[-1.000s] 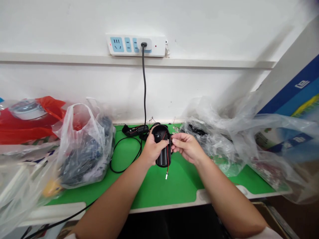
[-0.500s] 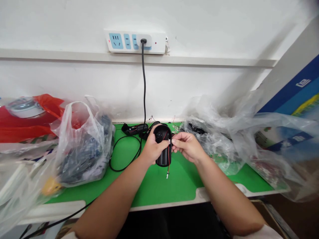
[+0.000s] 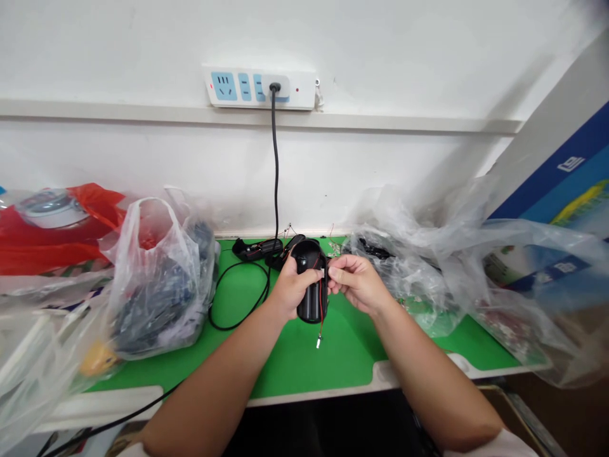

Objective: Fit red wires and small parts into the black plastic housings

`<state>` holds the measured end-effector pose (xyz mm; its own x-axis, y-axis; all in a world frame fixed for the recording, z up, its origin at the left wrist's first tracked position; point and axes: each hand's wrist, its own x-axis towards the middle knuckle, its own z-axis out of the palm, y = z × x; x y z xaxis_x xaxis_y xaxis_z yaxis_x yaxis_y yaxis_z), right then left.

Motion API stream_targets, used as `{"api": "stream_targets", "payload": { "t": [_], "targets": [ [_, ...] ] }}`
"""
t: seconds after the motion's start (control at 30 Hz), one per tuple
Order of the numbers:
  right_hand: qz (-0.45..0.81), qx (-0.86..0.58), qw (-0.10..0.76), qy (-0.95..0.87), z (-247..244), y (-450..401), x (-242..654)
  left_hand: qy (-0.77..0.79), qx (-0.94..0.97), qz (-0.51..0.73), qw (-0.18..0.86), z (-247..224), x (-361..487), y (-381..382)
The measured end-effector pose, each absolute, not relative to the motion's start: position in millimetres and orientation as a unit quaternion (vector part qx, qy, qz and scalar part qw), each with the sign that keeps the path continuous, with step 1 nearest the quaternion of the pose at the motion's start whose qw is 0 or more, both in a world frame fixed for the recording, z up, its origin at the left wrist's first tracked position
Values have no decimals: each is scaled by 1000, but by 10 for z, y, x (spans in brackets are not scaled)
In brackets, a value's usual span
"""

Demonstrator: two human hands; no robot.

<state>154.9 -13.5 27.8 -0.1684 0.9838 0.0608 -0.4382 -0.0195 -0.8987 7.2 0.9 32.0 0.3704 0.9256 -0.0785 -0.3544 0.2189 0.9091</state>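
In the middle of the view, my left hand [image 3: 294,287] is wrapped round a black plastic housing [image 3: 311,304] with a rounded, glossy upper end. Its thumb lies across the front, beside a small white piece at the right side. A red and black wire [image 3: 322,311] runs down the housing, and a small white connector [image 3: 318,342] dangles from its end over the green mat. At the housing's right edge, my right hand [image 3: 354,279] has thumb and forefinger pinched together. What sits between those fingertips is too small to make out.
More black housings [image 3: 257,249] lie behind my left hand near a looped black cable [image 3: 213,304]. A clear bag of dark cloth [image 3: 157,311] stands left; clear plastic bags [image 3: 419,279] with small parts lie right. A power strip [image 3: 259,87] hangs on the wall.
Both hands stay at the housing with nearly the same hold. The whole view has shifted slightly, so the wall and power strip appear a little lower.
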Motion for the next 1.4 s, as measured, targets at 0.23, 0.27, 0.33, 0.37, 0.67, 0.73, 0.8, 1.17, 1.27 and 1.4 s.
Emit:
{"api": "stream_targets", "payload": {
  "t": [0.23, 0.27, 0.33, 0.37, 0.67, 0.73, 0.8, 1.17, 1.27, 1.4],
  "targets": [
    [623, -331, 552, -443, 286, -151, 1557, 320, 417, 433, 732, 360, 66, 2],
    [627, -326, 551, -444, 282, -150, 1563, 319, 415, 432, 735, 359, 64, 5],
    [634, -316, 548, -445, 276, -147, 1576, 313, 413, 434, 737, 356, 61, 10],
    [637, -314, 546, -445, 275, -144, 1582, 309, 413, 436, 737, 354, 60, 13],
    [639, -324, 543, -438, 295, -144, 1585, 306, 419, 438, 734, 350, 71, 13],
    [638, -323, 542, -440, 301, -146, 1582, 308, 420, 436, 733, 348, 68, 11],
    [636, -322, 542, -444, 303, -147, 1584, 306, 422, 435, 734, 345, 64, 12],
    [637, -325, 537, -447, 257, -124, 1603, 324, 427, 443, 719, 338, 71, 9],
    [627, -333, 540, -451, 267, -134, 1587, 324, 427, 446, 717, 309, 72, 12],
    [618, -335, 549, -452, 269, -144, 1556, 314, 430, 447, 719, 295, 64, 10]
  ]
}}
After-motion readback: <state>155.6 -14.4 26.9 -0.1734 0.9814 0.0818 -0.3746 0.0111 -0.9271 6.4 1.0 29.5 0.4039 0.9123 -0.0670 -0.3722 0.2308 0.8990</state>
